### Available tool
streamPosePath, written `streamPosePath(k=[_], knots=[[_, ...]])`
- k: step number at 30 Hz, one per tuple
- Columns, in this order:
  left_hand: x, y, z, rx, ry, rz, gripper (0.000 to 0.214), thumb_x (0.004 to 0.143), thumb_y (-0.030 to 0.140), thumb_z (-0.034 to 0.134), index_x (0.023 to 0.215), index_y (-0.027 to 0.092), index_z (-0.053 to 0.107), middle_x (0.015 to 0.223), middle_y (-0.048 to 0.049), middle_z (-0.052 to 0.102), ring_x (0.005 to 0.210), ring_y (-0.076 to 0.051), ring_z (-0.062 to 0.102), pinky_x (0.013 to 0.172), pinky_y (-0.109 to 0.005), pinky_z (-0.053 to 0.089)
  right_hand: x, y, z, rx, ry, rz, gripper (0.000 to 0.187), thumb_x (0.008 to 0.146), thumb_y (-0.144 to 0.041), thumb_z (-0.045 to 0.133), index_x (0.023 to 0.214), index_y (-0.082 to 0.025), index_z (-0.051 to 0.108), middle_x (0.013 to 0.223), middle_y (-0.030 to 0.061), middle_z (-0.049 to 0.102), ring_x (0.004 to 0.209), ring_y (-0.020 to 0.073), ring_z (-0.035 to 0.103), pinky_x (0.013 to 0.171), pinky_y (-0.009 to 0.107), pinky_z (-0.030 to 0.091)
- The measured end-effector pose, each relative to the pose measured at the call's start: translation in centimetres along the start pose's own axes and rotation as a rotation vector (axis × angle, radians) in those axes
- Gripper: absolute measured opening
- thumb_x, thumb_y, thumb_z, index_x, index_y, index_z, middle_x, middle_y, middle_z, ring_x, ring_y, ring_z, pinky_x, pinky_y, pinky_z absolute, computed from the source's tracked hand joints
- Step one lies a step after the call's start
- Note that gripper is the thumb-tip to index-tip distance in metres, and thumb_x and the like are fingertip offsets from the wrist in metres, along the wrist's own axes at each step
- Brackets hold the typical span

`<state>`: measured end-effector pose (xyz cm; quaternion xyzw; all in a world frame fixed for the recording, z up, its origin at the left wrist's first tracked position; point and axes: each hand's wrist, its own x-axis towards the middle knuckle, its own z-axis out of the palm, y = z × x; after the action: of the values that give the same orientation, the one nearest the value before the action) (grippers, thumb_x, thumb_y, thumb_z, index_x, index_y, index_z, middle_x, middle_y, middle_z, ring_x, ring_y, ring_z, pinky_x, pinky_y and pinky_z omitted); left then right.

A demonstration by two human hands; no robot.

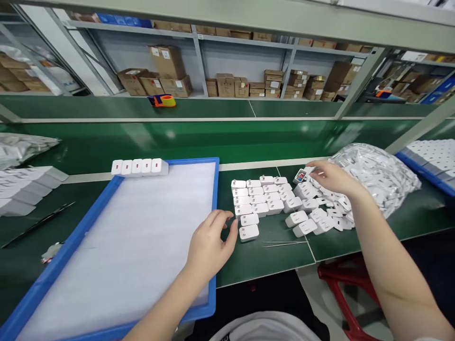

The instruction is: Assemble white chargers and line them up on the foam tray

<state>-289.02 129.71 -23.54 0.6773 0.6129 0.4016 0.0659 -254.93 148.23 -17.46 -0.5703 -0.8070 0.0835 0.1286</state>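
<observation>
My left hand (212, 239) is at the right edge of the blue-rimmed tray (217, 189), thumb and fingers curved but apart. Its fingertips are beside the nearest of several white charger housings (249, 232) standing in rows, metal prongs showing on some. Over on the right, my right hand (332, 177) reaches above a heap of small white plastic covers (336, 206). Its fingers are spread, the tips close to an uncapped charger housing (300, 176) with coloured parts inside. Whether they touch it I cannot tell. More white housings (304, 228) lie loosely beside the heap.
A row of white chargers (142, 167) sits on the tray's far edge. Tweezers (284, 244) lie near the table's front edge. A clear bag of white parts (377, 170) stands at right. A dark thin tool (39, 223) lies at left. A red stool (350, 289) is below.
</observation>
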Motion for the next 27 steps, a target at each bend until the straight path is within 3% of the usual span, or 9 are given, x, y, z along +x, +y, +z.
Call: streamPosePath(k=[3, 7, 10, 12, 14, 15, 18, 22, 27], knots=[[-0.3, 0.4, -0.2, -0.028, -0.04, 0.015, 0.012, 0.096, 0.029, 0.051, 0.093, 0.025, 0.061, 0.089, -0.0037, 0.069, 0.069, -0.017, 0.066, 0.055, -0.029, 0.052, 3.4, 1.7, 1.4, -0.064, -0.106, 0.002, 0.036, 0.089, -0.014, 0.054, 0.122, -0.016, 0.067, 0.128, 0.01, 0.069, 0.098, 0.0223, 0.073, 0.09, 0.032, 0.058], [-0.5, 1.0, -0.2, -0.158, -0.151, -0.079, 0.015, 0.095, 0.027, 0.051, 0.09, 0.02, 0.063, 0.087, -0.0046, 0.067, 0.071, -0.015, 0.064, 0.05, -0.023, 0.046, 4.6, 3.3, 2.2, -0.15, -0.169, -0.005, 0.052, 0.082, -0.006, 0.05, 0.13, -0.021, 0.063, 0.134, 0.0099, 0.065, 0.097, 0.0211, 0.072, 0.09, 0.031, 0.057], [-0.4, 1.2, -0.2, -0.26, -0.21, -0.173, 0.017, 0.094, 0.028, 0.051, 0.087, 0.02, 0.064, 0.087, -0.0048, 0.067, 0.073, -0.014, 0.064, 0.051, -0.022, 0.046, 4.9, 4.8, 2.2, -0.218, -0.205, -0.025, 0.063, 0.077, -0.005, 0.052, 0.137, -0.024, 0.059, 0.142, 0.011, 0.058, 0.119, 0.0273, 0.065, 0.1, 0.036, 0.053], [-0.3, 1.3, -0.3, -0.295, -0.226, -0.211, 0.017, 0.093, 0.028, 0.051, 0.087, 0.019, 0.065, 0.087, -0.0048, 0.067, 0.073, -0.015, 0.063, 0.052, -0.023, 0.046, 5.4, 5.8, 2.4, -0.272, -0.221, -0.031, 0.074, 0.071, -0.003, 0.056, 0.141, -0.026, 0.056, 0.149, 0.0129, 0.05, 0.139, 0.0356, 0.049, 0.109, 0.044, 0.047], [-0.3, 1.3, -0.3, -0.305, -0.231, -0.227, 0.018, 0.093, 0.029, 0.051, 0.086, 0.019, 0.064, 0.087, -0.0047, 0.067, 0.073, -0.015, 0.063, 0.055, -0.024, 0.047, 6.2, 6.8, 2.7, -0.317, -0.243, -0.032, 0.083, 0.066, -0.001, 0.06, 0.144, -0.028, 0.053, 0.153, 0.0142, 0.044, 0.146, 0.041, 0.038, 0.112, 0.05, 0.043], [-0.3, 1.3, -0.3, -0.307, -0.233, -0.229, 0.018, 0.093, 0.029, 0.051, 0.085, 0.019, 0.064, 0.086, -0.0047, 0.067, 0.073, -0.015, 0.062, 0.056, -0.024, 0.047, 6.6, 7.2, 2.9, -0.331, -0.258, -0.035, 0.084, 0.066, -0.001, 0.062, 0.145, -0.029, 0.052, 0.154, 0.0147, 0.043, 0.145, 0.041, 0.039, 0.111, 0.05, 0.044], [-0.3, 1.2, -0.2, -0.313, -0.253, -0.233, 0.02, 0.094, 0.031, 0.049, 0.085, 0.019, 0.064, 0.087, -0.0051, 0.066, 0.074, -0.015, 0.062, 0.056, -0.024, 0.046, 7.9, 7.9, 3.3, -0.348, -0.313, -0.068, 0.069, 0.079, -0.008, 0.067, 0.144, -0.023, 0.051, 0.146, 0.0153, 0.05, 0.133, 0.0325, 0.053, 0.108, 0.045, 0.047], [-0.5, 1.1, -0.1, -0.32, -0.266, -0.232, 0.022, 0.095, 0.032, 0.048, 0.087, 0.019, 0.064, 0.089, -0.0065, 0.066, 0.077, -0.017, 0.063, 0.055, -0.025, 0.045, 9.3, 8.2, 3.5, -0.372, -0.36, -0.068, 0.032, 0.095, -0.029, 0.067, 0.123, -0.015, 0.062, 0.124, 0.0108, 0.064, 0.115, 0.0245, 0.062, 0.102, 0.047, 0.052], [-0.7, 1.0, -0.1, -0.317, -0.265, -0.204, 0.021, 0.095, 0.031, 0.047, 0.087, 0.02, 0.063, 0.088, -0.0061, 0.066, 0.078, -0.017, 0.062, 0.06, -0.026, 0.048, 10.5, 7.7, 3.4, -0.327, -0.334, -0.017, 0.032, 0.098, -0.033, 0.065, 0.125, -0.015, 0.061, 0.127, 0.0105, 0.062, 0.112, 0.0231, 0.063, 0.098, 0.046, 0.055]])
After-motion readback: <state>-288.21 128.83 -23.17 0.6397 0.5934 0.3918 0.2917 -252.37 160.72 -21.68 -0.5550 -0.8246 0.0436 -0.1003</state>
